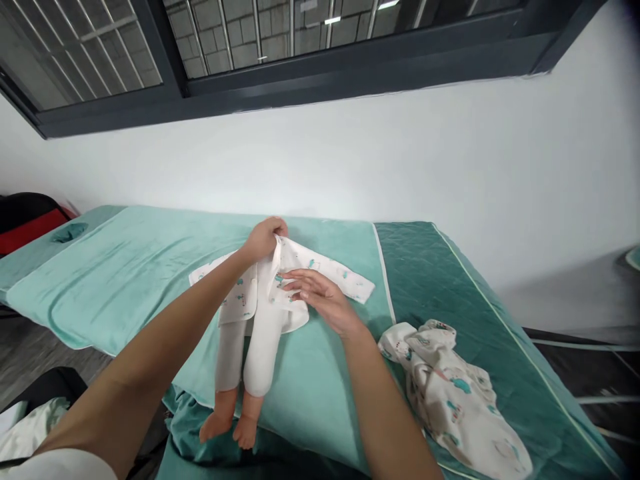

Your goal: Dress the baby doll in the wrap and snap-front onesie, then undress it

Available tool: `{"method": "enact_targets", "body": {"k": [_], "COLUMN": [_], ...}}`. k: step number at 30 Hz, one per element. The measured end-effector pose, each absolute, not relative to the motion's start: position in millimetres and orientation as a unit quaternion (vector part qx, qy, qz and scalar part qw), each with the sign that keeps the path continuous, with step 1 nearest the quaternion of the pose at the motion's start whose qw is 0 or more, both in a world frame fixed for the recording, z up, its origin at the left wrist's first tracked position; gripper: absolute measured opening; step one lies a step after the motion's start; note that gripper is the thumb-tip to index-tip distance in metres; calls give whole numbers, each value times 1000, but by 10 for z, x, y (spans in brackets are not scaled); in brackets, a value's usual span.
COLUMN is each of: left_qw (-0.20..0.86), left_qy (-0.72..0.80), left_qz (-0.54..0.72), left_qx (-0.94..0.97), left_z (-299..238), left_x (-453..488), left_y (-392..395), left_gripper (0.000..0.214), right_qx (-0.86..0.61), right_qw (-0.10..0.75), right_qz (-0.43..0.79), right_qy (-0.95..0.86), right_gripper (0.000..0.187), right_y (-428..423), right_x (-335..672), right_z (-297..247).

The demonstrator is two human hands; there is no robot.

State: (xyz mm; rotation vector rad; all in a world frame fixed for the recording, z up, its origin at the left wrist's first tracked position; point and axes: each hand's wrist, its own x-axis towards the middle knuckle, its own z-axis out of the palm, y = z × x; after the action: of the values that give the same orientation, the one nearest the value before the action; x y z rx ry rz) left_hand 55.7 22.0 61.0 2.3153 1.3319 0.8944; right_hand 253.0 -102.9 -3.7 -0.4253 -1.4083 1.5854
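Observation:
A baby doll [263, 353] lies on its back on the bed, its white legs and bare feet towards me. It has on a white baby shirt [345, 273] with a small teal print, one sleeve stretched out to the right. Up near the collar, my left hand [265, 240] is closed on the edge of the shirt. My right hand [325, 300] lies over the right front flap, fingers stretched out and touching the cloth. The doll's head does not show; my left hand and forearm cover the upper area and part of the left sleeve.
Crumpled printed baby clothing [460, 400] lies to the right on the bed. A light green cover [150, 267] and a darker green sheet [420, 280] spread over the bed [500, 313]. Behind stands a white wall [320, 160] below a barred window [280, 33]. A black and red object [30, 223] is at far left.

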Motion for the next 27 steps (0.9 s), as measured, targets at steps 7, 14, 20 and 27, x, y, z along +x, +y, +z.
{"method": "enact_targets", "body": {"k": [7,14,20,27], "left_qw": [90,216,306,591], "left_qy": [549,620,611,464], "left_qz": [357,428,447,543], "left_qx": [750,621,577,375], "left_z": [355,-185,-493,-411], "left_x": [77,-347,-488,-507], "left_y": [-221,-1400,-1988,-1504], "left_gripper": [18,27,27,45], "right_qx": [-249,-251,-297,-367], "right_qw": [587,532,480,628], "right_qz": [576,626,668,616], "right_qy": [-512,-512,-485,-302], "right_gripper": [25,31,28,33], "right_y": [-928,-1075,-1553,-1632], "right_x": [2447,2435,2486,2369], "right_z": [-183,-374,-562,-687]}}
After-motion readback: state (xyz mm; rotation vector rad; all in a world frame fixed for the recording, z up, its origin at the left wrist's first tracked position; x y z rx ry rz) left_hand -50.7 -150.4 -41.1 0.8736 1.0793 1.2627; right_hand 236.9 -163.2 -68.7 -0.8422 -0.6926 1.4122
